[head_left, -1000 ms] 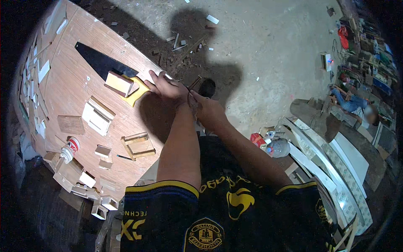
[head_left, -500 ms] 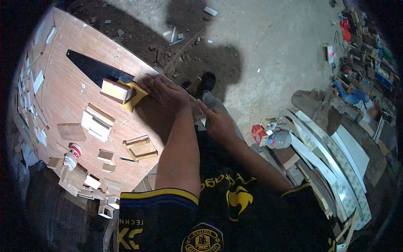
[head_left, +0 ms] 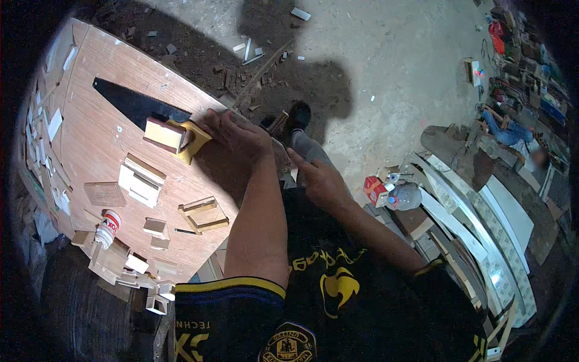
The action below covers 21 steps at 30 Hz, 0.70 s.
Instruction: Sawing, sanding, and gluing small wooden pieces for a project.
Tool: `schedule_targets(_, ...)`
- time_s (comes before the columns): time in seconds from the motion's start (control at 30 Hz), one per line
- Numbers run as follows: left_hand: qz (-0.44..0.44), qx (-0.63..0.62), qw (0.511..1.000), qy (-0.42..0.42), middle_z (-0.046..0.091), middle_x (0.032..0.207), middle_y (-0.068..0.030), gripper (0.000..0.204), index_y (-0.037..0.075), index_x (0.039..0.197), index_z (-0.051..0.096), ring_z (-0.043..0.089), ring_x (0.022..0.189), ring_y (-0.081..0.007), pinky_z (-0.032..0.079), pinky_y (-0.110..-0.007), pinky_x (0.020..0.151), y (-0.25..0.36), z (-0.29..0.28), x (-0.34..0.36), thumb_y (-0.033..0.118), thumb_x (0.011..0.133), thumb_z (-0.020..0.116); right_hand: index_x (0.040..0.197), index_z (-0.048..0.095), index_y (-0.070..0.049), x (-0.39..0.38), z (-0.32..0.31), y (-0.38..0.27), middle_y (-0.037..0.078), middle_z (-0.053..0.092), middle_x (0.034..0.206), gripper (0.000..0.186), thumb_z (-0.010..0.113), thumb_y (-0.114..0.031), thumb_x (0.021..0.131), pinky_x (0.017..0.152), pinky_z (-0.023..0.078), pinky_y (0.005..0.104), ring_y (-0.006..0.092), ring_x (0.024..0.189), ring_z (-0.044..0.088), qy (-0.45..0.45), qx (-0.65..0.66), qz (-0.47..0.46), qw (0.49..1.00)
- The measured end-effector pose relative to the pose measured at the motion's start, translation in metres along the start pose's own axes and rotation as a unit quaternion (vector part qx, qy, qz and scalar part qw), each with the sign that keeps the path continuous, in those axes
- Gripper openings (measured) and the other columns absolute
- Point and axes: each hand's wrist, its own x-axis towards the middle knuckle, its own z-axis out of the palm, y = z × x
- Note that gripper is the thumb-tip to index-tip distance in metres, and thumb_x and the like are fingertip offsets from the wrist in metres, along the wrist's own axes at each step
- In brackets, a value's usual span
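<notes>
1. Right hand (head_left: 324,182), now apart from left hand (head_left: 247,137): forefinger extended.
2. Left hand, now alone at table (head_left: 90,148) edge: fingers bent.
3. Either hand's hold: cannot tell.
4. Saw (head_left: 134,104): on table, far left, beside left hand.

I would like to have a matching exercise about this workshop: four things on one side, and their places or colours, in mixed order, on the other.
1. handsaw
2. left hand
3. rectangular wooden frame
4. clear plastic bottle

A. beside a red box
B. on the tabletop, next to a thin dark stick
C. black and yellow
D. just right of a yellow handle in the picture

Pairs: 1-C, 2-D, 3-B, 4-A
</notes>
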Motion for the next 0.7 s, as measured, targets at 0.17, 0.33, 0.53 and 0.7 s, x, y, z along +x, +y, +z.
schedule_targets(0.17,-0.071,-0.029,0.996,-0.05,0.047,0.134,-0.0265,0.02,-0.001,0.109,0.051,0.033,0.137,-0.0422,0.022,-0.056,0.115,0.029,-0.01,0.01,0.01,0.096,0.041,0.145,0.04,-0.03,0.027,0.008,-0.002,0.021,0.058,0.088,0.066,0.049,-0.002,0.086,0.071,0.049,0.0473,0.0395,0.079,0.061,0.044,0.007,-0.002,0.999)
schedule_targets(0.33,-0.019,-0.005,1.0,-0.011,0.043,0.139,-0.0279,0.021,0.0,0.109,0.051,0.03,0.137,-0.0464,0.019,-0.056,0.116,0.008,-0.003,0.0,0.014,0.097,0.044,0.146,0.039,-0.03,0.014,0.02,0.018,0.022,0.058,0.088,0.068,0.05,-0.002,0.085,0.071,0.049,0.0472,0.0398,0.078,0.061,0.094,0.003,-0.083,0.992)
schedule_targets(0.53,-0.02,-0.032,0.999,-0.002,0.045,0.137,-0.0278,0.018,0.001,0.104,0.053,0.033,0.136,-0.0448,0.018,-0.058,0.116,0.008,0.003,0.001,0.012,0.099,0.04,0.146,0.038,-0.032,0.024,0.014,0.006,0.022,0.059,0.088,0.068,0.054,-0.005,0.086,0.069,0.05,0.0455,0.0392,0.079,0.062,0.071,0.0,-0.041,0.997)
schedule_targets(0.7,-0.014,0.015,1.0,-0.001,0.049,0.132,-0.0281,0.018,0.001,0.104,0.053,0.037,0.135,-0.0416,0.02,-0.058,0.115,0.023,-0.01,0.011,0.013,0.099,0.039,0.146,0.039,-0.032,0.014,0.01,0.01,0.022,0.06,0.089,0.068,0.054,-0.005,0.086,0.068,0.05,0.0453,0.0398,0.077,0.062,0.059,0.015,-0.045,0.997)
